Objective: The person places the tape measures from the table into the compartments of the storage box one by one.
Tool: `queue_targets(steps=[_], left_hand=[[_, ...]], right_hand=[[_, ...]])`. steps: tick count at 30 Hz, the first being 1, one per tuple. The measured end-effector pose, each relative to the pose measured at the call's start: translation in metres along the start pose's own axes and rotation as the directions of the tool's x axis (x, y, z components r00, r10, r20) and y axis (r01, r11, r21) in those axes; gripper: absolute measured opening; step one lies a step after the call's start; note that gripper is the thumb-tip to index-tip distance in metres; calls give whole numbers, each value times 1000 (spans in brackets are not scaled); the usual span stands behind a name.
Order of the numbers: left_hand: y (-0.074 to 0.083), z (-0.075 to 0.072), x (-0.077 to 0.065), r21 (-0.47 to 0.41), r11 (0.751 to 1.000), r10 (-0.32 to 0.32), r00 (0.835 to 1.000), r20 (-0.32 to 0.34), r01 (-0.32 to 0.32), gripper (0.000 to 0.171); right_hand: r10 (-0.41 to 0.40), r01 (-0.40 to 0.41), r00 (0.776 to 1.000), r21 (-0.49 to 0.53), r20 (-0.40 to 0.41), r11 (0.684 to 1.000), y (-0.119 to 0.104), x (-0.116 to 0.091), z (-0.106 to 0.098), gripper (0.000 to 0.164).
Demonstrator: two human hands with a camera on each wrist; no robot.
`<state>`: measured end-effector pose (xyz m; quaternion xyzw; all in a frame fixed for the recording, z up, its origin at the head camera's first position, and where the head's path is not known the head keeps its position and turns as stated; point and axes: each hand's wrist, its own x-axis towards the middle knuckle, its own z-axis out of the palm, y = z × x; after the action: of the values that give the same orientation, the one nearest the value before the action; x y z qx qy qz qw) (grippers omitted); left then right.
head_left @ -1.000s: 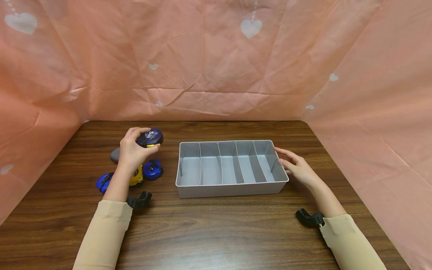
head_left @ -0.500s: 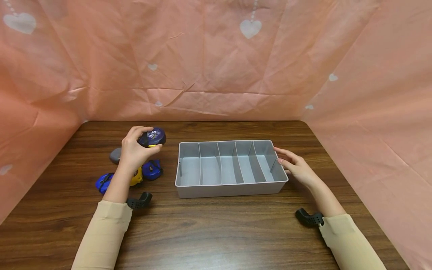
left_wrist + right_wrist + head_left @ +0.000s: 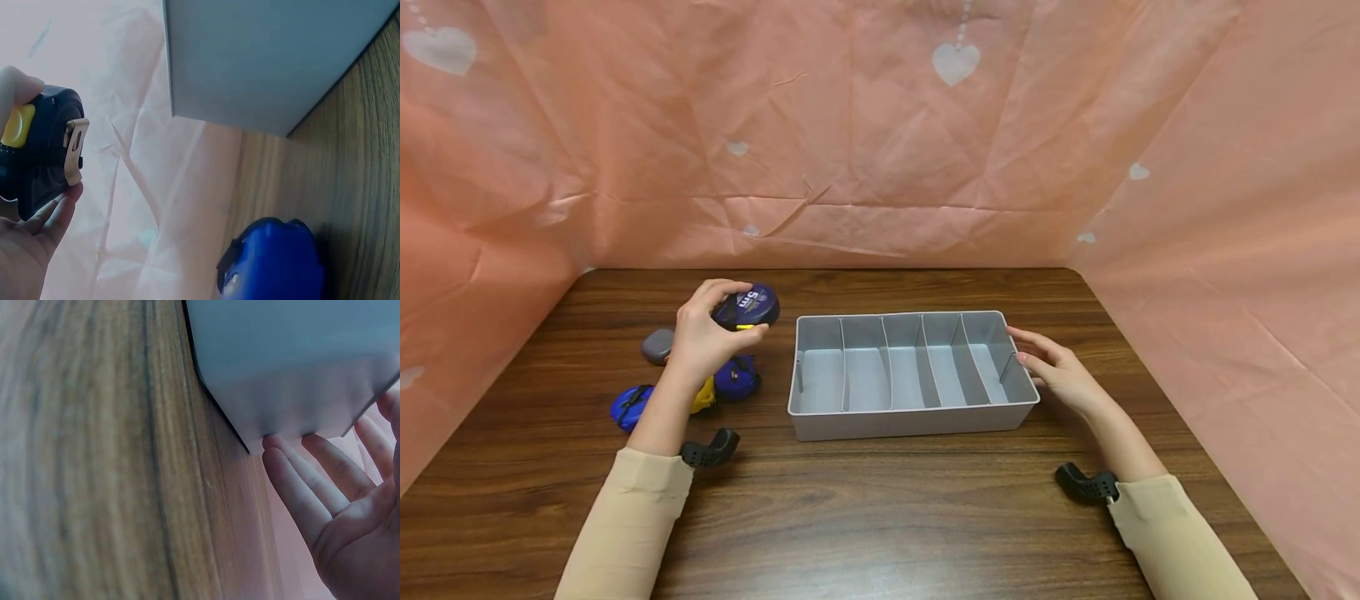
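Note:
My left hand point(image 3: 698, 337) pinches a dark blue tape measure marked 5m point(image 3: 754, 306) between thumb and fingers, above the table at the left. Its metal belt clip point(image 3: 76, 150) and yellow button point(image 3: 19, 126) show in the left wrist view. A grey plastic box point(image 3: 910, 422), split by dividers into several vacant compartments, stands on the table right of that hand. At the box's right end is my right hand point(image 3: 1066, 382), fingers fairly straight. Its fingertips point(image 3: 272, 442) touch the outer end wall, and the thumb tip lies at the rim.
Below the left hand lie a blue tape measure point(image 3: 737, 379), a yellow one point(image 3: 703, 395) partly hidden by the wrist, and another blue one point(image 3: 630, 408). A grey rounded item point(image 3: 657, 346) sits behind the forearm. Pink cloth point(image 3: 865, 150) walls the table point(image 3: 880, 517) at back and sides.
My left hand has moved a little to the right with the dark blue tape measure, closer to the box. My right hand and the box have stayed in place.

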<state>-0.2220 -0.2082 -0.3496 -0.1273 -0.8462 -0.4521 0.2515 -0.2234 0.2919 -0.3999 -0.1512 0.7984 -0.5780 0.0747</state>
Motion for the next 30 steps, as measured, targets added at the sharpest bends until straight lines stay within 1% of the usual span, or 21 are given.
queue_targets(steps=[10,12,15,19,25,30], left_hand=[[9,2,-2,-60,997,39,999,29,-37,57],[13,2,-3,-71,996,50,998,36,-47,57],[28,-2,-5,-84,994,67,996,53,-63,55],[48,-6,-8,-101,993,70,993,92,-61,52],[55,-8,-9,-119,992,67,987,149,-49,52],[54,-8,-10,-150,986,95,979,179,-68,53]], right_hand=[[-2,2,1000,9,-1,1000,1,0,0,51],[-8,8,1000,7,-3,1000,1,0,0,50],[-12,12,1000,2,-7,1000,1,0,0,50],[-9,9,1000,-4,-8,1000,1,0,0,50],[-10,10,1000,0,-5,1000,2,0,0,50],[-16,16,1000,5,1,1000,2,0,0,50]])
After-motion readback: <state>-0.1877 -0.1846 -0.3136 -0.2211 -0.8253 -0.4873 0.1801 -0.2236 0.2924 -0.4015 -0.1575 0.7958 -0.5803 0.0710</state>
